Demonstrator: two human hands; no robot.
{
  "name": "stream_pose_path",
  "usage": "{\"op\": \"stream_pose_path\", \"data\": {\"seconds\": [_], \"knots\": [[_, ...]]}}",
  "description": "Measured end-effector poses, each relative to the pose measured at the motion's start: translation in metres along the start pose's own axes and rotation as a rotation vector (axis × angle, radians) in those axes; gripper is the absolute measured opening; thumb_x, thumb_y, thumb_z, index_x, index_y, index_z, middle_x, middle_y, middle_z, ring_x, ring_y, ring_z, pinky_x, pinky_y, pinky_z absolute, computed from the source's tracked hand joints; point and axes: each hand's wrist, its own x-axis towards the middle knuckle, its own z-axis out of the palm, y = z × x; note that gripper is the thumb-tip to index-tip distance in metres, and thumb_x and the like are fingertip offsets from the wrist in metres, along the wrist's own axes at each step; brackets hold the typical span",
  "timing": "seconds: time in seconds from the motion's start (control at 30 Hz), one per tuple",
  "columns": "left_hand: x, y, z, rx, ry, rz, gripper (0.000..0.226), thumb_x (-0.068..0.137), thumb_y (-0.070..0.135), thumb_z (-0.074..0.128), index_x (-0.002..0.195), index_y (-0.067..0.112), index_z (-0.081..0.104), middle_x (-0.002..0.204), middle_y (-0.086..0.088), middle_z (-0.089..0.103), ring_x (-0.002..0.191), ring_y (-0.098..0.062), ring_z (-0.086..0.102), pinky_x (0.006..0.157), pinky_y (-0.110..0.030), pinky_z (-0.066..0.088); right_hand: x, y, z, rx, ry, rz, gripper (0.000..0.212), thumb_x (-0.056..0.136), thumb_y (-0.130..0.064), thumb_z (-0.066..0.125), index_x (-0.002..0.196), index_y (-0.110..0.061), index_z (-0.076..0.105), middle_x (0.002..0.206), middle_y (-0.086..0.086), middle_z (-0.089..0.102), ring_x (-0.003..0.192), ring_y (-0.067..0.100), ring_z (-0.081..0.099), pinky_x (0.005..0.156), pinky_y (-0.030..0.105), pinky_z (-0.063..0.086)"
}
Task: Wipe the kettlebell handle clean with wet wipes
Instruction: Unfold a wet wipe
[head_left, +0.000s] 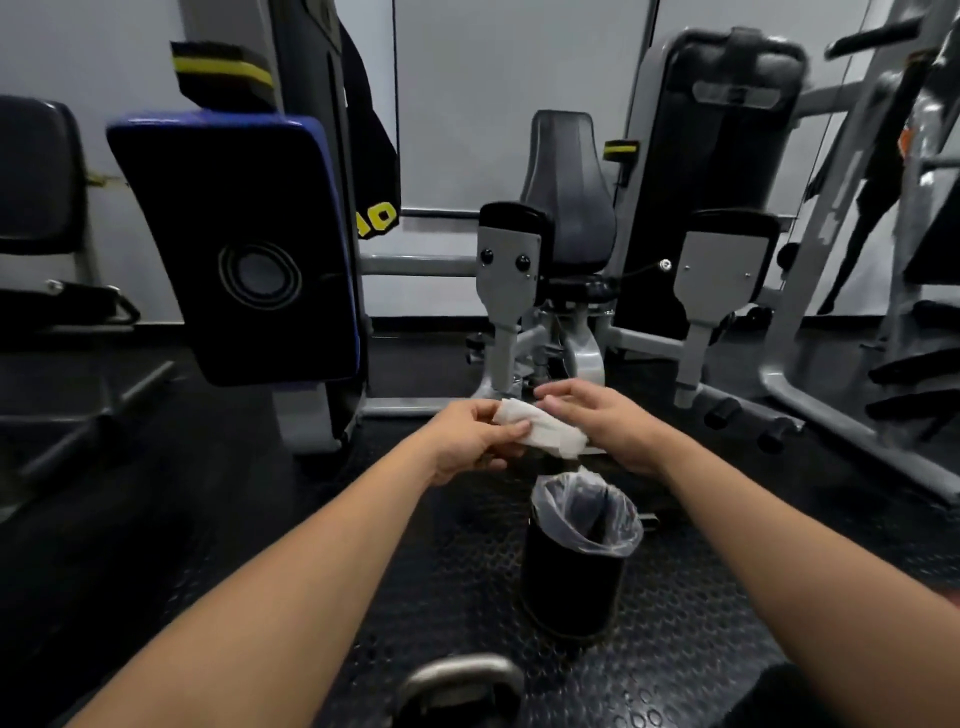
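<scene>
A white wet wipe (540, 428), folded into a strip, is held out in front of me between both hands, above and just beyond a small bin. My left hand (470, 441) pinches its left end with thumb and fingers. My right hand (605, 423) holds the right end, fingers curled over the top of it. The kettlebell (460, 686) stands on the floor at the bottom edge of the view, between my forearms; only its grey metal handle and the top of its dark body show.
A small black bin (576, 561) lined with a clear plastic bag stands on the studded black rubber floor. Beyond it is a grey seated leg machine (566, 244). A blue-edged black pad (239, 249) hangs at the left, more machine frames at the right.
</scene>
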Motion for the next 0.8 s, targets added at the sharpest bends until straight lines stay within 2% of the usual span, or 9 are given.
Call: {"op": "stream_pose_path", "data": {"seconds": [0.1, 0.17, 0.23, 0.43, 0.53, 0.6, 0.63, 0.7, 0.8], "knots": [[0.001, -0.006, -0.017, 0.031, 0.054, 0.032, 0.031, 0.092, 0.023, 0.071, 0.118, 0.007, 0.068, 0.106, -0.014, 0.076, 0.097, -0.027, 0.073, 0.064, -0.024, 0.056, 0.015, 0.003, 0.034, 0.022, 0.002, 0.062, 0.02, 0.085, -0.026, 0.076, 0.095, -0.009, 0.073, 0.079, 0.005, 0.072, 0.067, 0.015, 0.065, 0.059, 0.025, 0.052], [0.004, -0.016, -0.03, 0.067, 0.141, 0.055, 0.026, 0.095, 0.023, 0.068, 0.114, 0.005, 0.069, 0.098, -0.012, 0.076, 0.089, -0.024, 0.074, 0.062, -0.025, 0.055, 0.02, 0.011, 0.043, 0.077, 0.002, 0.097, 0.011, 0.083, -0.012, 0.078, 0.091, -0.007, 0.072, 0.075, 0.008, 0.069, 0.064, 0.016, 0.063, 0.057, 0.027, 0.054], [0.005, -0.034, -0.039, 0.049, 0.224, 0.06, 0.02, 0.097, 0.021, 0.065, 0.108, 0.006, 0.071, 0.089, -0.006, 0.074, 0.075, -0.016, 0.071, 0.059, -0.025, 0.055, 0.023, 0.019, 0.049, 0.082, -0.018, 0.138, 0.015, 0.079, -0.006, 0.08, 0.092, -0.004, 0.072, 0.075, 0.01, 0.068, 0.064, 0.018, 0.062, 0.059, 0.029, 0.056], [0.016, -0.086, -0.046, -0.044, 0.418, 0.013, 0.015, 0.097, 0.024, 0.065, 0.089, 0.016, 0.074, 0.096, -0.013, 0.074, 0.077, -0.019, 0.068, 0.069, -0.035, 0.061, 0.022, 0.066, 0.067, 0.086, 0.156, 0.21, 0.019, 0.088, -0.014, 0.074, 0.08, 0.001, 0.066, 0.064, 0.014, 0.065, 0.048, 0.017, 0.057, 0.047, 0.024, 0.049], [0.025, -0.106, -0.049, 0.022, 0.448, -0.002, 0.016, 0.097, 0.028, 0.065, 0.095, 0.015, 0.076, 0.094, -0.01, 0.076, 0.076, -0.015, 0.069, 0.066, -0.032, 0.061, 0.028, 0.099, 0.071, 0.175, 0.124, 0.215, 0.017, 0.089, -0.011, 0.071, 0.075, -0.006, 0.063, 0.071, 0.009, 0.066, 0.063, 0.016, 0.06, 0.063, 0.03, 0.055], [0.031, -0.116, -0.046, 0.062, 0.407, -0.018, 0.02, 0.097, 0.03, 0.064, 0.102, 0.015, 0.076, 0.095, -0.007, 0.077, 0.081, -0.013, 0.071, 0.068, -0.031, 0.06, 0.034, 0.115, 0.076, 0.404, 0.061, 0.268, 0.012, 0.085, -0.015, 0.074, 0.086, -0.01, 0.064, 0.085, 0.008, 0.069, 0.082, 0.019, 0.065, 0.085, 0.046, 0.053], [0.036, -0.121, -0.044, 0.089, 0.375, -0.033, 0.02, 0.097, 0.031, 0.064, 0.104, 0.016, 0.076, 0.097, -0.005, 0.077, 0.085, -0.014, 0.071, 0.07, -0.03, 0.059, 0.037, 0.123, 0.079, 0.515, 0.028, 0.284, 0.025, 0.081, -0.022, 0.079, 0.099, -0.011, 0.065, 0.097, 0.01, 0.071, 0.092, 0.023, 0.067, 0.092, 0.051, 0.051], [0.041, -0.131, -0.039, 0.136, 0.333, -0.067, 0.018, 0.098, 0.032, 0.063, 0.104, 0.02, 0.075, 0.098, -0.002, 0.077, 0.086, -0.013, 0.071, 0.074, -0.032, 0.059, 0.041, 0.138, 0.088, 0.597, 0.0, 0.289, 0.052, 0.078, -0.028, 0.083, 0.122, -0.011, 0.062, 0.116, 0.013, 0.071, 0.104, 0.028, 0.068, 0.096, 0.052, 0.05], [0.045, -0.151, -0.034, 0.178, 0.303, -0.11, 0.019, 0.097, 0.034, 0.064, 0.098, 0.019, 0.076, 0.088, -0.003, 0.077, 0.072, -0.011, 0.068, 0.072, -0.032, 0.056, 0.041, 0.164, 0.099, 0.494, 0.038, 0.273, 0.032, 0.094, -0.008, 0.062, 0.126, -0.001, 0.062, 0.115, 0.018, 0.07, 0.103, 0.032, 0.067, 0.094, 0.048, 0.053]]}}
